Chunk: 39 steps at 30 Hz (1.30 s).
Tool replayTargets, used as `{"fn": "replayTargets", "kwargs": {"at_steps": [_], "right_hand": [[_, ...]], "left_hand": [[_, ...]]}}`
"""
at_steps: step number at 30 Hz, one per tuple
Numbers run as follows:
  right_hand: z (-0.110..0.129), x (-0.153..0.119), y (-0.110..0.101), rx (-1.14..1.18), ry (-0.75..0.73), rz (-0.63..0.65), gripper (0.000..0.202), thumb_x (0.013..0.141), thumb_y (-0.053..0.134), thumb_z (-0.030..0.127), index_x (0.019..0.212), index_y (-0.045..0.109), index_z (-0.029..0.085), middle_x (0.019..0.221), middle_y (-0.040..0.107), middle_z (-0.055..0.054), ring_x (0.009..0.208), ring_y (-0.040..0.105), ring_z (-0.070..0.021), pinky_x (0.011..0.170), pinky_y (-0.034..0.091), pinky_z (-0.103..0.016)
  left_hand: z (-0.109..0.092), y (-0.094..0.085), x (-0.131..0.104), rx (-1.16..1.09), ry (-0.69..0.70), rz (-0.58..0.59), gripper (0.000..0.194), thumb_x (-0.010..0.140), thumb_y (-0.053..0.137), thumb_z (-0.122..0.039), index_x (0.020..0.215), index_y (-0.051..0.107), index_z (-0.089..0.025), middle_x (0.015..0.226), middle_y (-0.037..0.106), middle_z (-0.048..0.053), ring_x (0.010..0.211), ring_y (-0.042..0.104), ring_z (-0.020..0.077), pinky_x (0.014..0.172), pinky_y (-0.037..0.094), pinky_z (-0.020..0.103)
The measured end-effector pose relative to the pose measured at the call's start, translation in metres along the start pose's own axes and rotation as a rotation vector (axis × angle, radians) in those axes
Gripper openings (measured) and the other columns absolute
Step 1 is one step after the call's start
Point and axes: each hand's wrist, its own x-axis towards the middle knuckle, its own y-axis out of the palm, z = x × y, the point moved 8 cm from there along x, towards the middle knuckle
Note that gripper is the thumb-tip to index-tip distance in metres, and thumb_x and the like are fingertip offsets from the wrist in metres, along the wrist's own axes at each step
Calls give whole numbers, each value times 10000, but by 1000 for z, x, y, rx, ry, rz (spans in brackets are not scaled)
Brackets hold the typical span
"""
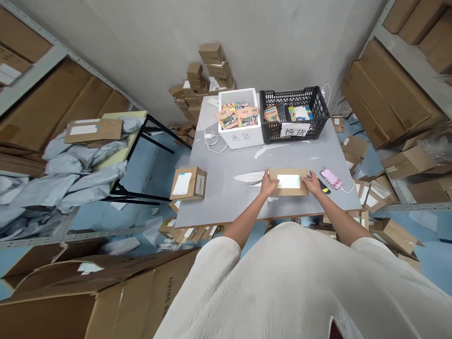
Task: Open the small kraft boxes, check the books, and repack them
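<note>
box [288, 182]: was over the table [219, 188], at six o'clock from the crate [272, 132].
left hand [268, 185]: pinched its nine o'clock end.
right hand [312, 184]: pinched its three o'clock end.
box feel: seemed light, stiff, dentable; short ends looked surest.

Left hand [269, 184] and right hand [311, 182] grip a labelled parcel [292, 189] by its ends at the table [226, 197]; beyond stand a white bin [245, 139] and black crate [318, 125].

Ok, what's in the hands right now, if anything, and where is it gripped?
A labelled cardboard parcel, held at its two short ends: the left hand has the left end, the right hand the right.
</note>
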Motion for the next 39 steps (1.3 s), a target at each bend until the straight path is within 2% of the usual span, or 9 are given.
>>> {"fn": "replayTargets", "kwargs": {"at_steps": [6,9,12,15,19,25,31,36,39], "right_hand": [[12,-1,-24,27,13,-133,615,961,594,677,1407,658,258,1272,778,-95,1152,725,-288,1013,559,-381],[3,-4,-24,-48,57,-135,525,955,616,666,1239,722,237,1156,789,-101,1112,726,-309,1020,559,-422],[-10,-8,-19,-110,63,-80,430,928,692,610,1090,747,215,1028,781,-110,1053,737,-337,1001,575,-485],[-16,-8,-16,-94,39,-48,373,906,735,536,1050,752,192,1033,780,-122,1037,751,-345,995,591,-517],[-9,-1,-16,-48,-14,-79,340,866,754,409,1121,760,184,1162,804,-132,1119,755,-326,1066,586,-487],[1,8,-5,-11,-40,-18,474,871,687,272,1335,723,182,1376,771,-141,1099,770,-259,1071,598,-426],[2,10,-2,72,-46,7,586,824,701,233,1408,699,188,1422,750,-154,1192,754,-272,1114,592,-440],[1,13,-5,149,0,58,772,714,770,201,1479,671,209,1416,744,-151,1128,773,-268,1106,598,-459],[11,17,-11,179,-27,61,869,679,796,217,1533,633,227,1445,727,-147,1145,763,-278,1090,598,-459]], "left_hand": [[-21,-18,7,-55,-83,-93,647,1045,621,-550,1595,469,-245,1379,660,115,1261,669,261,1048,509,334],[-9,-15,3,12,-136,-89,566,1065,586,-568,1509,527,-222,1296,692,116,1198,687,269,999,514,344],[12,-8,-3,87,-179,-68,448,1061,618,-492,1410,590,-213,1264,714,124,1200,691,278,1001,513,354],[20,-3,-5,86,-120,-74,395,1045,660,-417,1379,610,-212,1280,712,121,1208,685,255,1024,522,344],[12,-3,1,15,-38,-120,516,986,708,-282,1478,570,-209,1416,662,146,1253,672,239,1114,521,363],[9,2,11,-75,-45,-30,745,969,676,-210,1666,416,-233,1573,621,151,1423,626,245,1188,503,366],[15,8,13,-128,-80,28,779,958,697,-220,1682,411,-255,1540,681,138,1413,660,264,1198,505,397],[17,7,12,-207,-146,-15,815,904,719,-203,1663,427,-271,1479,707,122,1330,692,266,1157,519,419],[8,-1,16,-231,-120,-67,758,934,737,-295,1638,460,-252,1494,670,136,1298,687,261,1091,537,383]]}}
